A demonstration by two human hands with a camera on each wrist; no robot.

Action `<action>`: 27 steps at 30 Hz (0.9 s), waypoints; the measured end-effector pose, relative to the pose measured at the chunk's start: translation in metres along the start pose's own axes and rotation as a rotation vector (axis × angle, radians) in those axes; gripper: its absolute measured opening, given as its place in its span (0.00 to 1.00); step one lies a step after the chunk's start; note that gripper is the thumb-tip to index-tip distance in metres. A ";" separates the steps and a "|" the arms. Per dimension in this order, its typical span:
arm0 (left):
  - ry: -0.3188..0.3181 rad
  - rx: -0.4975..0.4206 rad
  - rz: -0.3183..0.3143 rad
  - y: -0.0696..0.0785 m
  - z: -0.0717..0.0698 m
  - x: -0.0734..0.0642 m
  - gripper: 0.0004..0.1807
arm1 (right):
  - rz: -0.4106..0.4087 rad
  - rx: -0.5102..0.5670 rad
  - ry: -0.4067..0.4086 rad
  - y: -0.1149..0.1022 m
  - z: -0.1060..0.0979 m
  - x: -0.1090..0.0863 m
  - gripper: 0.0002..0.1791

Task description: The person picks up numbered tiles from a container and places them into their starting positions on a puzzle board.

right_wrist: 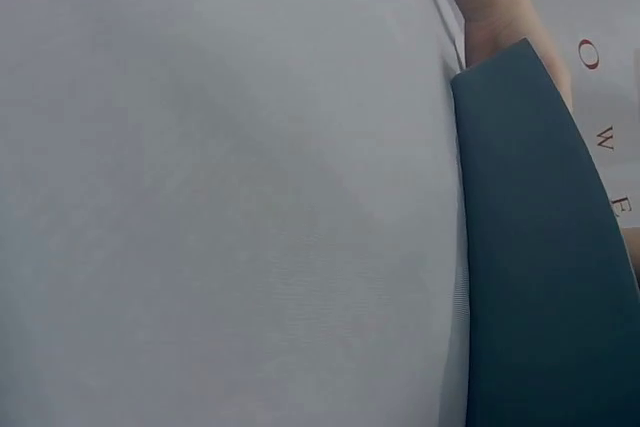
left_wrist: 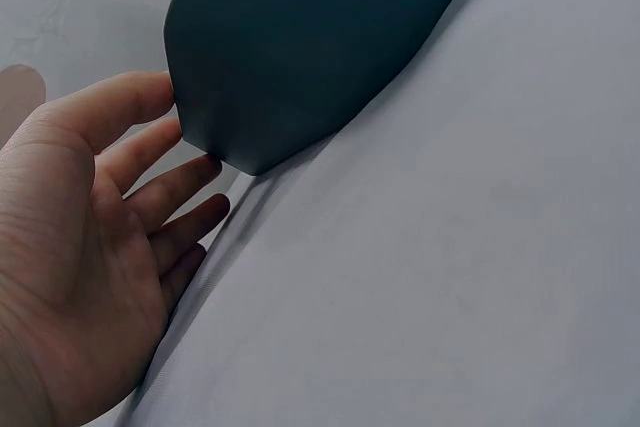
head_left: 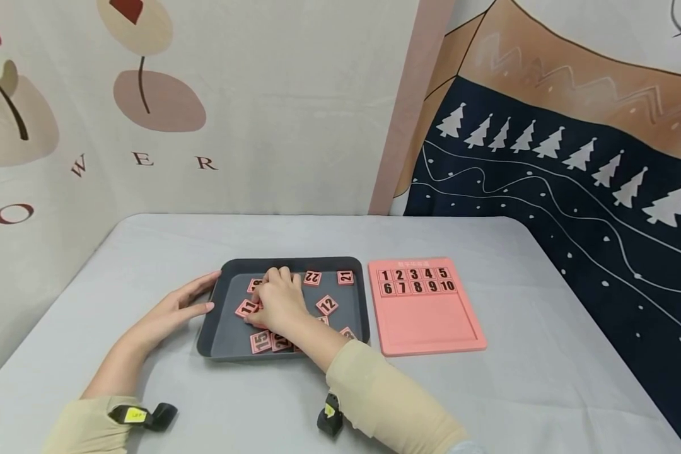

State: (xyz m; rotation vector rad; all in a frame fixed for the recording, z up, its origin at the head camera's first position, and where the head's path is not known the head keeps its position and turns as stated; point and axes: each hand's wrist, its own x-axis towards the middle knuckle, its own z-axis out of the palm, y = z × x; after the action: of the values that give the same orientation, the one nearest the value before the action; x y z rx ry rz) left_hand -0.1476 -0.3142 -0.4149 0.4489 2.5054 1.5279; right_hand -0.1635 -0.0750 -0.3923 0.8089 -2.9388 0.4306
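Note:
A dark grey tray [head_left: 225, 337] holds several pink number tiles, among them 11 [head_left: 246, 308], 12 [head_left: 326, 305], 15 [head_left: 260, 342], 21 [head_left: 345, 277] and 22 [head_left: 312, 278]. My right hand [head_left: 280, 304] reaches down into the tray, thumb and fingers bent among the tiles beside 11. What lies under its fingertips is mostly hidden. At the tray's left side my left hand [head_left: 173, 312] has its fingers loosely extended. In the left wrist view, this hand's fingertips [left_wrist: 205, 165] touch the tray's corner. Only the tray's outer wall [right_wrist: 540, 247] and the left hand show in the right wrist view.
Right of the tray lies a pink board [head_left: 431, 321] with tiles 1 to 10 in two rows at its top. Both stand on a white-covered table [head_left: 522, 378]. Printed curtains [head_left: 295, 126] hang behind it.

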 end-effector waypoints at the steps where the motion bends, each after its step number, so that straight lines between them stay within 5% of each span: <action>1: 0.000 -0.001 0.000 0.000 0.000 0.000 0.35 | 0.000 0.003 0.007 0.000 0.000 -0.001 0.12; 14: 0.010 0.012 -0.004 0.003 0.003 -0.001 0.35 | 0.009 0.087 0.173 0.006 -0.029 -0.031 0.16; 27: 0.014 0.021 0.000 0.002 0.001 -0.001 0.35 | 0.080 0.258 0.360 0.050 -0.070 -0.065 0.16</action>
State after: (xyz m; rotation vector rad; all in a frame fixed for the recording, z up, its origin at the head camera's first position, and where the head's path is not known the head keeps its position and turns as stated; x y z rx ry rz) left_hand -0.1463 -0.3125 -0.4142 0.4430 2.5339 1.5112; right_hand -0.1337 0.0176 -0.3464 0.5630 -2.6173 0.8746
